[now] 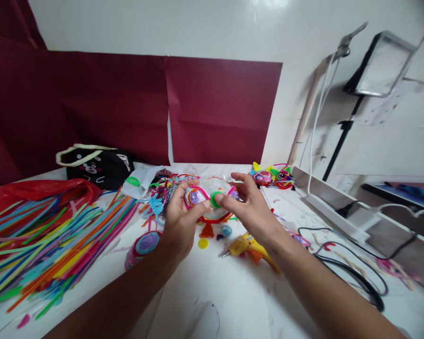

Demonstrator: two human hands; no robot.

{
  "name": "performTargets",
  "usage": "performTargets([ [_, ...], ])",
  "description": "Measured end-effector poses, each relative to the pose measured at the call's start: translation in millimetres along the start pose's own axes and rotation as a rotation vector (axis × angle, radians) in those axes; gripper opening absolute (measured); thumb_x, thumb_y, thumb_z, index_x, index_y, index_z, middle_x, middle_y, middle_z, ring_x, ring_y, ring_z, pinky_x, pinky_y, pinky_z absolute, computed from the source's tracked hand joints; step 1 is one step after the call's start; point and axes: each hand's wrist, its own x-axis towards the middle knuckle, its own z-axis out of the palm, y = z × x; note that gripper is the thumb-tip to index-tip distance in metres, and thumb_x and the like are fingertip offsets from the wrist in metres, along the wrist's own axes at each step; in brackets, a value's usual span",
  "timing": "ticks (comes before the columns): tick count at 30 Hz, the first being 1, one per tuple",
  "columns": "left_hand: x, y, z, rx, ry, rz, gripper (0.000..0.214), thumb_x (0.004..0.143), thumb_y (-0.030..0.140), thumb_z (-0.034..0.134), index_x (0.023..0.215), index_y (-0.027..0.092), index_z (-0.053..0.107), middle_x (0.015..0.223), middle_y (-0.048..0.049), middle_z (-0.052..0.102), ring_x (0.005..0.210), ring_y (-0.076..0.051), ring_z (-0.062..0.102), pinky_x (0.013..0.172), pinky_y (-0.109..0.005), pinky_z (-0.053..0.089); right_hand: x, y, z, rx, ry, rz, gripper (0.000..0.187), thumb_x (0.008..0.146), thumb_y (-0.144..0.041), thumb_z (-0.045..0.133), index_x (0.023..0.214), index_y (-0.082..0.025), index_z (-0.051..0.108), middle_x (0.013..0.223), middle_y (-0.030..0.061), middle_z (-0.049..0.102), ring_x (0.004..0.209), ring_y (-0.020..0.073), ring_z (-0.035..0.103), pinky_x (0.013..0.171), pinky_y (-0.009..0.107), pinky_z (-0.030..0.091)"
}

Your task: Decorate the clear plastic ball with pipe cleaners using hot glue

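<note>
Between my two hands, above the table, is a round clear craft piece [214, 186] edged with red and pink pipe cleaner, with purple-centred eye shapes on it. My left hand [183, 216] grips its left side, thumb in front and fingers behind. My right hand [249, 205] holds the right side, its thumb against a green coiled disc [216, 199] at the middle. Below the hands lie a yellow glue gun [249, 246], a yellow disc [203, 243], a blue coil [226, 230] and an orange piece [207, 230]. A purple and blue coiled piece [146, 245] sits beside my left wrist.
Many coloured pipe cleaners [74, 245] and a red plastic bag [74, 190] cover the left side. A black pouch [95, 165] stands behind them. At right are a power strip [342, 219], black cables [360, 270] and a lamp on a stand [385, 66]. Finished-looking colourful pieces [273, 176] lie at the back.
</note>
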Motion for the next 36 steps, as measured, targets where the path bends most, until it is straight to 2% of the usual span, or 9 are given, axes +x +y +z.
performTargets([
  [5, 1, -5, -2.1, 0.017, 0.017, 0.023, 0.046, 0.065, 0.011, 0.072, 0.105, 0.021, 0.051, 0.077, 0.0038, 0.062, 0.067, -0.011, 0.058, 0.067, -0.022, 0.047, 1, 4, 2, -0.072, 0.030, -0.018, 0.069, 0.067, -0.051, 0.071, 0.126, -0.027, 0.045, 0.108, 0.0072, 0.061, 0.097, 0.0275, 0.058, 0.083, 0.044, 0.046],
  [14, 0, -11, -2.2, 0.051, 0.039, 0.028, 0.049, 0.065, 0.013, 0.072, 0.107, 0.021, 0.051, 0.085, 0.0018, 0.064, 0.074, -0.012, 0.062, 0.071, -0.024, 0.049, 3, 10, 2, -0.032, 0.010, -0.029, 0.067, 0.067, -0.046, 0.072, 0.125, -0.027, 0.045, 0.104, 0.0054, 0.059, 0.089, 0.0243, 0.058, 0.078, 0.041, 0.046],
  [22, 1, -15, -3.7, 0.055, 0.066, 0.004, 0.062, 0.065, 0.014, 0.074, 0.122, 0.019, 0.051, 0.101, -0.0037, 0.067, 0.088, -0.016, 0.064, 0.081, -0.027, 0.050, 5, 17, 2, -0.002, -0.019, -0.046, 0.067, 0.068, -0.045, 0.072, 0.126, -0.028, 0.042, 0.101, 0.0043, 0.061, 0.084, 0.0227, 0.059, 0.073, 0.039, 0.047],
  [27, 0, -15, -5.3, 0.080, 0.061, 0.005, 0.065, 0.067, 0.016, 0.074, 0.127, 0.019, 0.050, 0.101, -0.0044, 0.068, 0.094, -0.020, 0.065, 0.083, -0.030, 0.050, 6, 19, 1, -0.002, -0.025, -0.069, 0.066, 0.069, -0.045, 0.072, 0.125, -0.028, 0.043, 0.102, 0.0043, 0.061, 0.083, 0.0219, 0.059, 0.074, 0.039, 0.047],
  [36, -1, -13, -7.9, 0.130, 0.075, 0.035, 0.065, 0.069, 0.017, 0.074, 0.129, 0.022, 0.050, 0.116, -0.0060, 0.064, 0.104, -0.021, 0.061, 0.090, -0.032, 0.048, 5, 18, -1, 0.072, -0.091, -0.096, 0.071, 0.068, -0.046, 0.074, 0.128, -0.028, 0.041, 0.111, 0.0063, 0.060, 0.091, 0.0238, 0.061, 0.079, 0.041, 0.049],
])
